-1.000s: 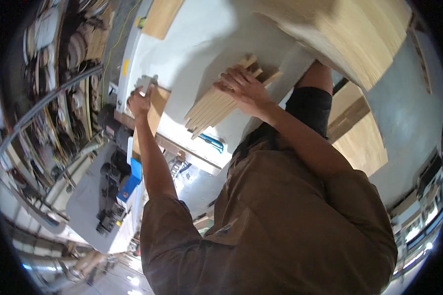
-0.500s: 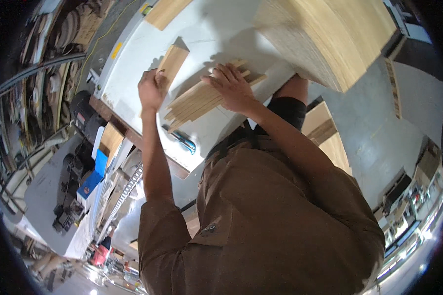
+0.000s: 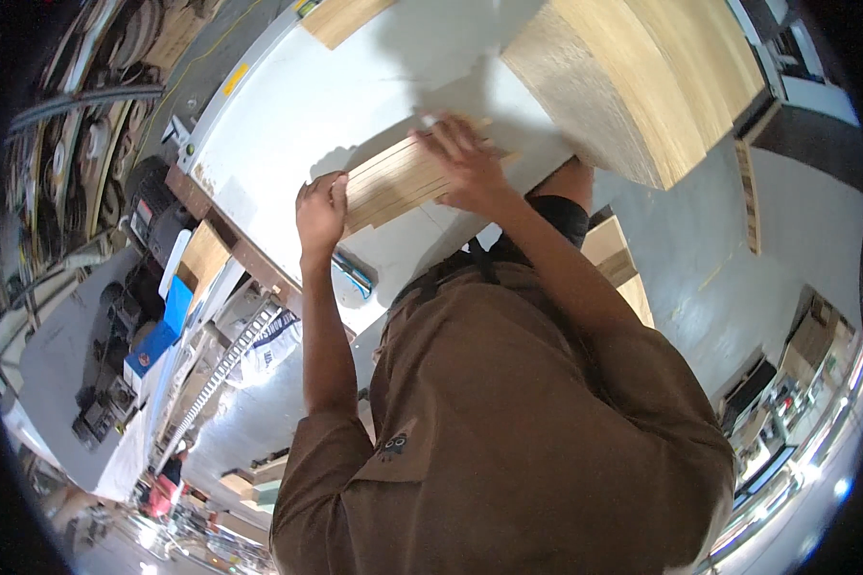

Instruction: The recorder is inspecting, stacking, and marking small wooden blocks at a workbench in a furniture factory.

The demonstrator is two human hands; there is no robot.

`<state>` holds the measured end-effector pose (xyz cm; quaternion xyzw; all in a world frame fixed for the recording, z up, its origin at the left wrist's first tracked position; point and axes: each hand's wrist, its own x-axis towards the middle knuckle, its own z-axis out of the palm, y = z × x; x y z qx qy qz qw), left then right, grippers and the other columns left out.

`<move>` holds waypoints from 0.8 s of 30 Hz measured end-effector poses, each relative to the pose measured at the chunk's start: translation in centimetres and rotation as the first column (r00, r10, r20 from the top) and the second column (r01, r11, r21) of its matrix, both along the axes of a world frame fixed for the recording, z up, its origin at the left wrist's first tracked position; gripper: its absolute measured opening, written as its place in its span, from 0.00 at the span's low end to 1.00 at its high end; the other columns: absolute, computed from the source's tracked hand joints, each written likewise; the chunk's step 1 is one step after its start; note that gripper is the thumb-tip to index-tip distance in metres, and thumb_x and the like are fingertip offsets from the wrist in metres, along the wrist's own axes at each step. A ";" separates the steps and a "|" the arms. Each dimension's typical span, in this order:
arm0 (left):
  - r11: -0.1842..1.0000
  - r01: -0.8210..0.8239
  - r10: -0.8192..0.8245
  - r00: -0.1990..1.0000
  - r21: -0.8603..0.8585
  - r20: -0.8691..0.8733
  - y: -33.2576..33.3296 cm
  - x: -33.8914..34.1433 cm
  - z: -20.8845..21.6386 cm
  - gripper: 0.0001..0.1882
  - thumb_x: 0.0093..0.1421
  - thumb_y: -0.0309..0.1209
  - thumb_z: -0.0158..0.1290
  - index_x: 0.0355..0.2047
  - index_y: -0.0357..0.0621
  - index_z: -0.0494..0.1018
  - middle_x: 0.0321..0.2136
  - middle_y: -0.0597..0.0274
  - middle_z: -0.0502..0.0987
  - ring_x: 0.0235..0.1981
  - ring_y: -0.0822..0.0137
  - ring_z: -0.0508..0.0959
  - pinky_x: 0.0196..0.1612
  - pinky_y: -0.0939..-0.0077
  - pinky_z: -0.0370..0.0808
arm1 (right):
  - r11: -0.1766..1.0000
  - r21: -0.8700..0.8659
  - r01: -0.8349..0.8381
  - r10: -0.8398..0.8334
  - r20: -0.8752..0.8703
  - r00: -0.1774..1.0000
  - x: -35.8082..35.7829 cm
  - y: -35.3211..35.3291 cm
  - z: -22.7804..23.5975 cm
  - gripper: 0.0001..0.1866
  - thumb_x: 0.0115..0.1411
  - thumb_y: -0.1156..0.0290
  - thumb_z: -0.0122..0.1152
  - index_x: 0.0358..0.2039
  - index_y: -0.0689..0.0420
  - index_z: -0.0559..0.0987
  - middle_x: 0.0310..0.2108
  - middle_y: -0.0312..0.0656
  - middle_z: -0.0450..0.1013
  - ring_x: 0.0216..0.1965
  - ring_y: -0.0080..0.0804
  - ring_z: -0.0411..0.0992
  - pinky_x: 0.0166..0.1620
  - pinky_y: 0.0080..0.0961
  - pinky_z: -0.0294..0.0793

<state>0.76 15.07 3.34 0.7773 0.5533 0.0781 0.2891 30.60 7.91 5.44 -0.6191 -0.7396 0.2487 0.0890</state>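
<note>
A bundle of narrow, pale wooden strips lies side by side on the white tabletop. At its left end, my left hand is closed round the strip ends, thumb along the near side. My right hand bends its fingers over the right end, gripping the strips there; its fingertips are slightly blurred. Some strip ends stick out past the right hand. Close below the left hand lies a blue and black utility knife.
Large pale wood panels are stacked at the table's right. A wooden board lies at the far edge. Left of the table stand a blue box and racks crammed with material. More wood pieces are below, beside my leg.
My left hand has brought the separate wooden strip over to the bundle and now holds the bundle's left end. My right hand stays at the other end, slightly shifted.
</note>
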 end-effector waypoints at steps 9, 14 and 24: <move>0.797 -0.251 0.583 0.557 -0.550 0.591 -6.1 -3.2 -3.9 0.54 0.70 0.69 0.37 0.80 0.41 0.41 0.79 0.41 0.44 0.78 0.42 0.47 0.77 0.45 0.46 | 0.994 0.080 0.075 -0.074 -0.020 0.997 5.3 -0.1 -1.6 0.75 0.35 0.53 0.89 0.80 0.46 0.51 0.77 0.57 0.48 0.79 0.62 0.43 0.77 0.53 0.53; 0.764 -0.235 0.644 0.239 -0.600 0.727 -7.2 1.1 -4.5 0.51 0.72 0.66 0.38 0.80 0.44 0.40 0.77 0.47 0.47 0.78 0.51 0.48 0.78 0.55 0.44 | 0.990 -0.023 0.137 -0.137 0.022 0.990 4.2 0.0 -1.5 0.75 0.34 0.53 0.89 0.79 0.48 0.51 0.78 0.58 0.47 0.78 0.60 0.46 0.76 0.50 0.57; 0.785 -0.179 0.619 0.197 -0.593 0.760 -8.0 1.3 -5.1 0.44 0.76 0.65 0.23 0.81 0.48 0.36 0.79 0.54 0.43 0.79 0.54 0.45 0.79 0.55 0.40 | 0.943 -0.196 0.269 -0.329 -0.430 0.840 12.0 -2.2 -3.1 0.67 0.53 0.43 0.77 0.80 0.59 0.46 0.80 0.56 0.43 0.81 0.51 0.42 0.78 0.44 0.46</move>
